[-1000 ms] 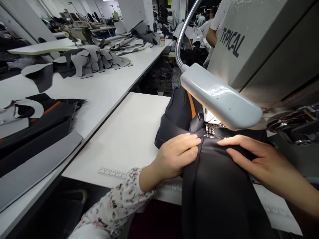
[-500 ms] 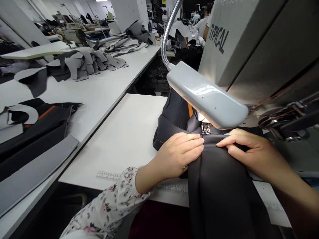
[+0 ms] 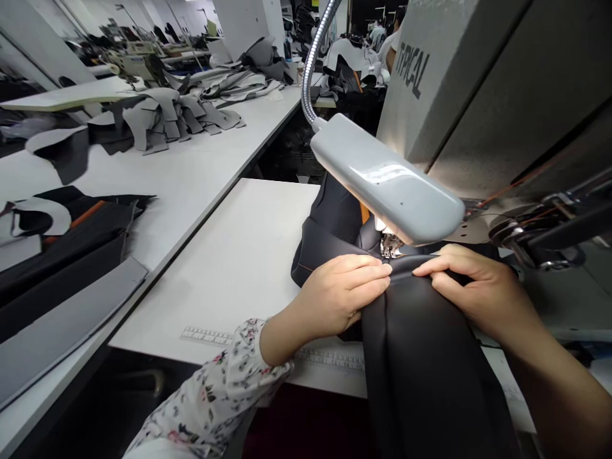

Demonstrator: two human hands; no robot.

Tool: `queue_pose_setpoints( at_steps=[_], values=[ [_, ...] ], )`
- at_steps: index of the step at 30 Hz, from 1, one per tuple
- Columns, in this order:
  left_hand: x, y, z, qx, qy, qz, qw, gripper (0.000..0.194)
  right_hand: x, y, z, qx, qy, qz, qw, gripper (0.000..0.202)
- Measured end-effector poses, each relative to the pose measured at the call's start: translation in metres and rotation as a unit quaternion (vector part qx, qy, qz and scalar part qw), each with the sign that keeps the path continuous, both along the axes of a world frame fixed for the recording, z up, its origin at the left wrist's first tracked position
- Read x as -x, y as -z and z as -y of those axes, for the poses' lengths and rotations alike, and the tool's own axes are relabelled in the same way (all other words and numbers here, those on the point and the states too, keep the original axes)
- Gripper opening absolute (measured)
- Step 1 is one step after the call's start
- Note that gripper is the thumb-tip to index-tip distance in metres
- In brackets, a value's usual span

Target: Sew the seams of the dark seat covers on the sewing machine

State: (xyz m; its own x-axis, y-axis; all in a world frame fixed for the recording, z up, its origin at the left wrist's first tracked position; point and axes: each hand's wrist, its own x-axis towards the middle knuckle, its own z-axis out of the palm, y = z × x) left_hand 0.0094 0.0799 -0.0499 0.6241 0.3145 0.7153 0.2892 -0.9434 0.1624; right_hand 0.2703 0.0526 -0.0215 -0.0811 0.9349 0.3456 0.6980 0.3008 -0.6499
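Black lettering [image 3: 414, 71] on the sewing machine [image 3: 449, 76] reads "TYPICAL".

- Black cover [image 3: 430, 370]: smooth, leather-like, softly shiny, spread between the left hand [image 3: 337, 293] and the right hand [image 3: 478, 287], touched by the fingertips of both.
- Its near part drapes from the hands toward the wearer, with a lengthwise seam [image 3: 386, 344] starting near the left hand's fingertips.
- Its upper edge is folded into a rounded ridge [image 3: 406, 264] between the two hands.
- Its far part bulges beyond the left hand, showing mesh [image 3: 347, 231], an orange strip [image 3: 364, 213] and a line of orange-red stitching [image 3: 306, 268].
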Motion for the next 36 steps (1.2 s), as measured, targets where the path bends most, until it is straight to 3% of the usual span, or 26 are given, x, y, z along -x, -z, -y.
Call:
queue_pose_setpoints(
  at_steps=[13, 36],
  values=[
    [0.002, -0.005, 0.0, 0.074, 0.032, 0.009, 0.997, 0.022, -0.002, 0.006, -0.005, -0.02, -0.006, -0.02, 1.0, 0.021],
    [0.001, -0.003, -0.018, 0.113, 0.095, 0.042, 0.988, 0.027, -0.002, 0.011, -0.012, -0.026, 0.013, -0.033, 0.999, 0.02]
  ],
)
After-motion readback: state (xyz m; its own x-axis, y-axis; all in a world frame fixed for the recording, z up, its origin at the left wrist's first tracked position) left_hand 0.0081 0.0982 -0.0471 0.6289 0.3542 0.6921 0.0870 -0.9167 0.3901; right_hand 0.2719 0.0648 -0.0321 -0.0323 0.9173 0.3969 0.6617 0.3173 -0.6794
